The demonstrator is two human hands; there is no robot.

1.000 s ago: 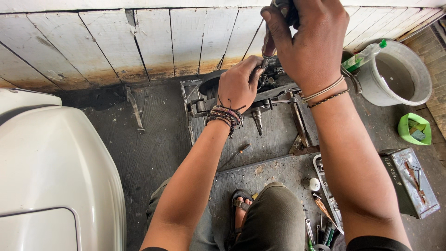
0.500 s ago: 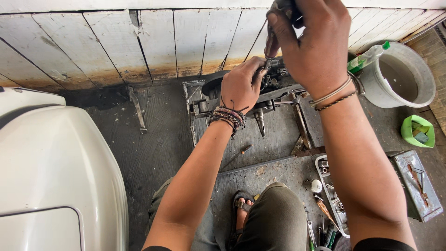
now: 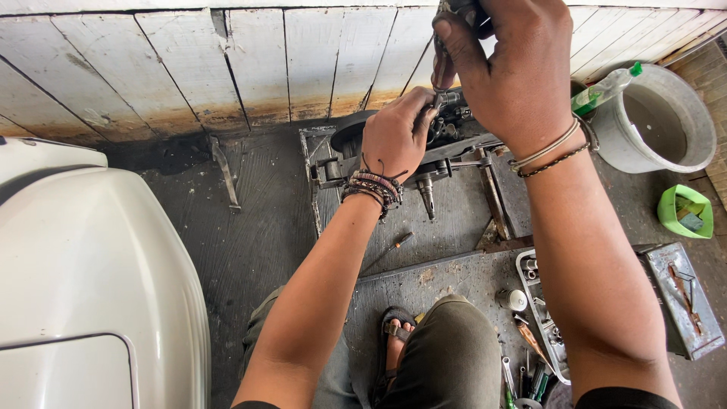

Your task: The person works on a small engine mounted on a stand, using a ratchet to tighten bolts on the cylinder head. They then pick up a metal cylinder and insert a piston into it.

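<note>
Barely shifted, my left hand (image 3: 394, 136) stays clamped on the engine part (image 3: 447, 121); right hand (image 3: 515, 68), at one o'clock, grips a tool (image 3: 441, 57), mid-loosening; next, steady turning.

Grimy floor (image 3: 250, 250), bucket (image 3: 666, 125), toolbox (image 3: 681, 303), screwdriver (image 3: 390, 248)

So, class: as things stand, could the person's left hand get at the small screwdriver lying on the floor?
Probably yes: the left hand rests on the metal mechanism, and the screwdriver lies uncovered just below that forearm.
</note>
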